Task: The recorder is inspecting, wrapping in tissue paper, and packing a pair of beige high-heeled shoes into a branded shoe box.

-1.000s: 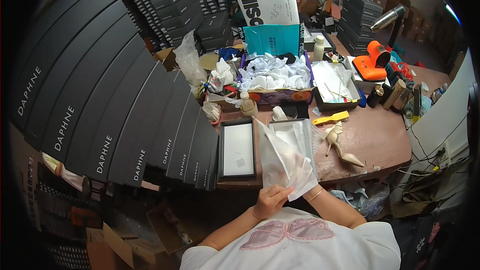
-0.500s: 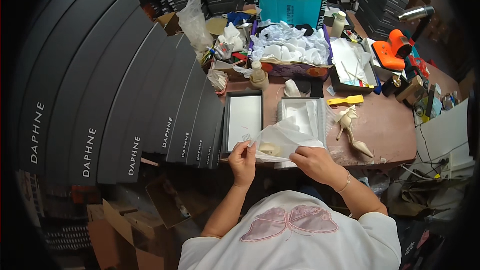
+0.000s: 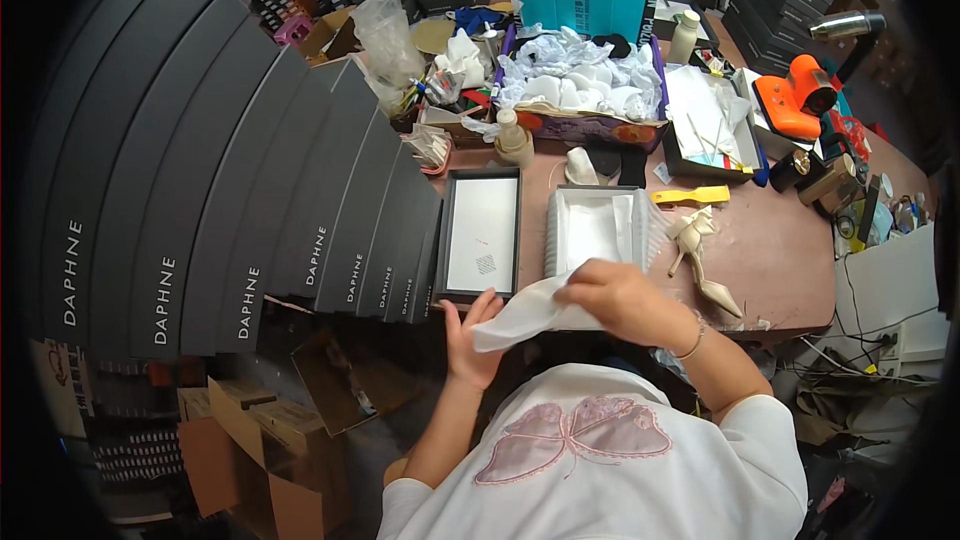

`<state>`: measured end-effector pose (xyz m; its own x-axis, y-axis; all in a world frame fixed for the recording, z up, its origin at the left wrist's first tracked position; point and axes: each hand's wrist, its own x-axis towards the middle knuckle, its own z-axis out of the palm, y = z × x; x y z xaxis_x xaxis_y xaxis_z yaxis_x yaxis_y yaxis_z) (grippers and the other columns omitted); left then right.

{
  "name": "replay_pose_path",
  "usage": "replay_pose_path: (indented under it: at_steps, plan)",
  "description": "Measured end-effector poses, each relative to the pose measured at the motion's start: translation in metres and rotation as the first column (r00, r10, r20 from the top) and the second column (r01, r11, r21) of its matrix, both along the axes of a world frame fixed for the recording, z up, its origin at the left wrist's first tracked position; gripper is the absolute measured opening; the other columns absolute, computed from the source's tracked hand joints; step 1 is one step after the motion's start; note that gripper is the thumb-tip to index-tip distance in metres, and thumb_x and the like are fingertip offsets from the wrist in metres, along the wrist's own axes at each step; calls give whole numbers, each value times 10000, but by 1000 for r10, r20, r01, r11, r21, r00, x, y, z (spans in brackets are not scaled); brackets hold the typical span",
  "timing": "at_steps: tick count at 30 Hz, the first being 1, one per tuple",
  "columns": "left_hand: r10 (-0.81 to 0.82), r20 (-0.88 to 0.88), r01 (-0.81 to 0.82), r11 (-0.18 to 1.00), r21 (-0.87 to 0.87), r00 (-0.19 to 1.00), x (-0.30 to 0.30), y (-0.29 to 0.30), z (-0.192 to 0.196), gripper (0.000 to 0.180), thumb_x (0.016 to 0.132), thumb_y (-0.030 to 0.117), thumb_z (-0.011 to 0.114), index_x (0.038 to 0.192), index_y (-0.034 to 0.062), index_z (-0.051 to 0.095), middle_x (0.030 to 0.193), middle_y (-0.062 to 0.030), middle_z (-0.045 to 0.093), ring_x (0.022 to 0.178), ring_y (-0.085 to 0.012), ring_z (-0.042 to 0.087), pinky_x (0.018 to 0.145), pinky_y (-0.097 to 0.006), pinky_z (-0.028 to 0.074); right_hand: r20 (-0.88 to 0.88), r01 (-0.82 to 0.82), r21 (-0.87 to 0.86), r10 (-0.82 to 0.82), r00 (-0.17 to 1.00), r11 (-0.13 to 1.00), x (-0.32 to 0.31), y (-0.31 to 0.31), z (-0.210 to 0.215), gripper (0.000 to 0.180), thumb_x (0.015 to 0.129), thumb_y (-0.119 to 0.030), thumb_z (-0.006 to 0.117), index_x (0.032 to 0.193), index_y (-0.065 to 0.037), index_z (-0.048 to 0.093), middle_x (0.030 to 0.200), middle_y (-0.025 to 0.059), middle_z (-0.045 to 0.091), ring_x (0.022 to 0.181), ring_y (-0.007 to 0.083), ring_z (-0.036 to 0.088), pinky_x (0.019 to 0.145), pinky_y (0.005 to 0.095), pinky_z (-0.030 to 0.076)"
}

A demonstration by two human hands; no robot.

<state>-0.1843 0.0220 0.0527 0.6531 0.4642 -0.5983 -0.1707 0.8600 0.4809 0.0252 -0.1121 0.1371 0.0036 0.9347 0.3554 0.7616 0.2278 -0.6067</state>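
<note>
Item: white tissue sheet (image 3: 520,312), at the tabletop's (image 3: 790,270) near edge; we grasp it with left hand (image 3: 470,335) and right hand (image 3: 622,298). Open white-lined shoebox (image 3: 596,230) empty; 1 cream heeled shoe (image 3: 702,258) unpacked beside it.

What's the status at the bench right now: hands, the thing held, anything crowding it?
Left hand and right hand both grip white tissue paper. Paper held over open shoe box. Box lid on the left, cream heeled shoe on the right.
</note>
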Motion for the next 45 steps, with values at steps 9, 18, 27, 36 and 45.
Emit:
replay_pose_path:
  at_steps: [9,18,27,36,45]
  plan:
    - [-166,322,182,983,-19,932,-6,-19,-31,503,871,271,550,1285,-5,472,1220,-144,576,1095,-256,586,970,-379,464,-754,239,-285,-372,542,928,-53,-40,-54,176,892,-16,539,1047,-33,621,989,65,635,879,169,622,771,287,500]
    - [-920,-221,523,-20,852,324,118,-75,-22,631,829,200,716,1374,41,440,1333,-79,520,1096,-183,558,963,-330,440,-798,487,-449,-91,-596,749,-42,-149,-131,442,974,-339,473,1286,-26,467,1226,115,577,1139,237,567,963,384,482]
    - [-576,-388,692,545,473,719,281,20,-196,194,914,215,606,1049,76,599,756,14,582,561,-42,495,511,-207,434,-917,520,-376,-226,-330,767,-5,-198,-121,554,883,-261,655,1315,0,427,1213,90,573,1079,201,585,914,353,489]
    - [-539,-203,263,35,964,818,225,47,129,112,922,93,534,874,6,586,831,-7,599,707,-73,538,680,-214,428,-438,432,-546,-684,583,718,30,-43,-245,479,865,-330,636,1193,6,539,1049,179,650,913,315,639,769,396,498]
    - [-111,-569,518,-302,800,815,143,8,27,173,815,83,661,713,-11,556,698,-135,549,576,-278,574,549,-353,451,325,903,-256,-849,416,344,102,-112,-188,686,720,-389,757,1227,-29,467,1170,195,557,1111,324,529,837,460,440]
